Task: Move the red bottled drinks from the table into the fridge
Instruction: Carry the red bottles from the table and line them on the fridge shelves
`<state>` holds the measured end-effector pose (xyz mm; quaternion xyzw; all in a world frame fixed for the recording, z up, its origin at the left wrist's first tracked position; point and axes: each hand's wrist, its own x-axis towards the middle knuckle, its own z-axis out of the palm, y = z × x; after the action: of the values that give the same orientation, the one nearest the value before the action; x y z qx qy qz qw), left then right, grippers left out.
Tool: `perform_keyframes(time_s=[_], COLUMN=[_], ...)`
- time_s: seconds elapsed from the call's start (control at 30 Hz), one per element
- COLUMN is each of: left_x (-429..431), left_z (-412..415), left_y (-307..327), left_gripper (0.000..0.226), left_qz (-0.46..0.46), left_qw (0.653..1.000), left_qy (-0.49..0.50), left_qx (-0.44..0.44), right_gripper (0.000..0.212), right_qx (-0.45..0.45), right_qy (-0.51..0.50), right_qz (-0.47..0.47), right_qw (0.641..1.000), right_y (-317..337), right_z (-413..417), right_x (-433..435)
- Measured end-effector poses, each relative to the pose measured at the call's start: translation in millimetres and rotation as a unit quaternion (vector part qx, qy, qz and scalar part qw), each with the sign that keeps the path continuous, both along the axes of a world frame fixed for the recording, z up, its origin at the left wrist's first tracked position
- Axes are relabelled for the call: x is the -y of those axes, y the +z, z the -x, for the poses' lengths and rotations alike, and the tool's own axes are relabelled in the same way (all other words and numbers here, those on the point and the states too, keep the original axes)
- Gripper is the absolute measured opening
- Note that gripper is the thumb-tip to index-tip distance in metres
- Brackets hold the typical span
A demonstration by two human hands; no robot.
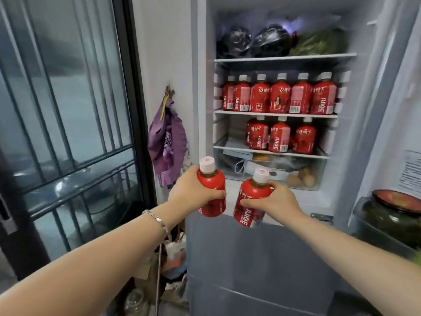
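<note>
Head camera looks along two bare arms held out in the middle of the frame. The left hand (193, 190) is wrapped round a red bottle (210, 181) with a pale cap. The right hand (275, 199) is wrapped round a second red bottle (250, 201), which leans a little to the left. The two bottles are just beside each other, held up in the air in front of the open fridge (250, 258), low down by its clear drawer (319, 176). A silver bracelet (157, 218) sits on the left wrist.

Inside the fridge, in the upper middle of the frame, a row of red bottles (280, 94) stands upright on the middle shelf (275, 114). On the lower shelf (268, 152) stand three more red bottles (280, 136), toward its right side. On the top shelf (284, 58) lie dark plastic bags (255, 41) and a bag of green leaves (319, 42). The clear drawer holds some round brown things (300, 177); I cannot tell what they are.

At the right edge of the frame, the fridge door holds a big dark jar (391, 215) with a red lid. Left of the fridge a purple cloth (167, 142) hangs on the white wall. Farther left is a window (68, 110) with bars.
</note>
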<state>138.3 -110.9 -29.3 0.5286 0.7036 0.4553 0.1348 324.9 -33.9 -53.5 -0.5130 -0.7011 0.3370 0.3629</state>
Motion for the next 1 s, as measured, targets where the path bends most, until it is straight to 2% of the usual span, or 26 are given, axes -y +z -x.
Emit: perform_keyframes(time_s=[0.23, 0.43, 0.5, 0.73, 0.9, 1.0], left_x=[-131.3, -216.0, -240.0, -282.2, -290.3, -289.5], left_z=[53.0, 68.0, 67.5, 70.7, 72.3, 73.8], left_y=[25.6, 28.3, 29.8, 47.9, 47.3, 44.6], left_gripper=[0.068, 0.073, 0.071, 0.061, 0.068, 0.063], left_qz=[0.001, -0.024, -0.039, -0.031, -0.011, -0.008], left_qw=[0.998, 0.998, 0.997, 0.993, 0.990, 0.989], left_qy=[-0.057, -0.055, -0.044, -0.013, -0.003, 0.017], left_qx=[-0.026, -0.034, -0.053, -0.112, -0.142, -0.146], right_gripper=[0.069, 0.077, 0.080, 0.073, 0.080, 0.079], right_qx=[0.000, -0.076, -0.075, 0.109, 0.216, 0.227], right_qy=[-0.071, -0.151, -0.146, -0.049, 0.023, 0.050], right_qz=[-0.029, -0.151, -0.175, -0.228, -0.280, -0.283], right_qw=[0.997, 0.974, 0.971, 0.966, 0.935, 0.931], right_y=[16.9, 26.9, 38.6, 49.7, 56.0, 60.4], right_z=[45.9, 81.2, 94.7, 130.0, 144.2, 144.9], right_x=[-105.5, -193.9, -230.9, -302.4, -326.6, -331.6])
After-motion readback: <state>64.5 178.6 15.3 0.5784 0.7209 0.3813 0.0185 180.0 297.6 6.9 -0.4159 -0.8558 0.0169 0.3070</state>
